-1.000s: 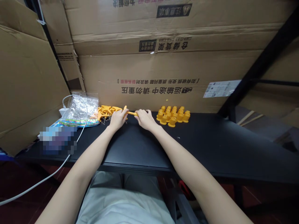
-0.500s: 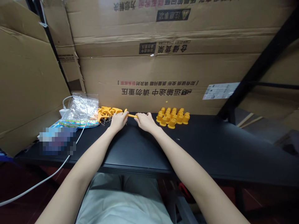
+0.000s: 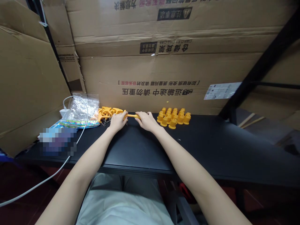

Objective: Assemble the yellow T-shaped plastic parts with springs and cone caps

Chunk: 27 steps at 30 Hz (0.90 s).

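Note:
Both my hands meet at the far edge of a black table. My left hand and my right hand each grip one end of a thin yellow threaded plastic piece held between them. Just left of my left hand lies a heap of yellow plastic parts with a small metal chain beside it. To the right of my right hand stands a cluster of several yellow cup-shaped pieces, upright in rows.
Large cardboard boxes wall in the back and left. A clear plastic bag lies on colourful packets at the far left, with a white charger and cable trailing off the table. A black metal frame slants at right.
My hands have stayed together on the yellow piece, shifting only slightly; the view tilted a little.

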{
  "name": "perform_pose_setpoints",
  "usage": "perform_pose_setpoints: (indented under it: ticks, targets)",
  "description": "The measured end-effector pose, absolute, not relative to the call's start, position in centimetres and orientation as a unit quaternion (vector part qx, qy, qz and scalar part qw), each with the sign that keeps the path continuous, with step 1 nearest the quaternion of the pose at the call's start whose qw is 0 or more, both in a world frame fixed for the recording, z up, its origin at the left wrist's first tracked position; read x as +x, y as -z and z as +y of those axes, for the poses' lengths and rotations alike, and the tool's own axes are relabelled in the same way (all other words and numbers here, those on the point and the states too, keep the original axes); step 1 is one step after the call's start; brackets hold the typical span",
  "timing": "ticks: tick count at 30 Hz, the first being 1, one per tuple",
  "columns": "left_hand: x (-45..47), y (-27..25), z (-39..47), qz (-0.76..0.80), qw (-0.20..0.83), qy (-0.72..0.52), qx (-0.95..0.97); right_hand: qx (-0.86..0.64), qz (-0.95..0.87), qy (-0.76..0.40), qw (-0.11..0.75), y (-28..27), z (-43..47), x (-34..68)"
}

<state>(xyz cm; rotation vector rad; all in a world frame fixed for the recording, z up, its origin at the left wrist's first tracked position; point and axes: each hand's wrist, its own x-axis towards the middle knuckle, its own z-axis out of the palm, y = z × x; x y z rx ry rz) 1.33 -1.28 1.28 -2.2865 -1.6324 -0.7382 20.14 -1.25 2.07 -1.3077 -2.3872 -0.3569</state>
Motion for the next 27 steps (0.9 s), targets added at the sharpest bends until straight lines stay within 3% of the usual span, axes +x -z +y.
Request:
perform_pose_setpoints:
  ticks: [6,12,19,27]
  targets:
    - [1.1,-1.1,-1.0,-0.565,0.123,0.271,-0.770,-0.475,-0.839,0.172,0.200,-2.4,-1.3,20.3]
    - [-0.5,-1.3,-0.4,-0.618,0.127,0.299,-0.716,-0.585,-0.761,0.186,0.209,-3.2,-1.2,21.6]
    - [-3.0,-1.1,0.5,-0.662,0.131,0.344,-0.652,-0.742,-0.663,0.039,0.094,-4.1,-0.9,22.8]
    - [-3.7,-0.6,0.6,-0.666,0.172,0.348,-0.636,-0.791,-0.608,0.007,0.073,-3.7,-0.1,24.3]
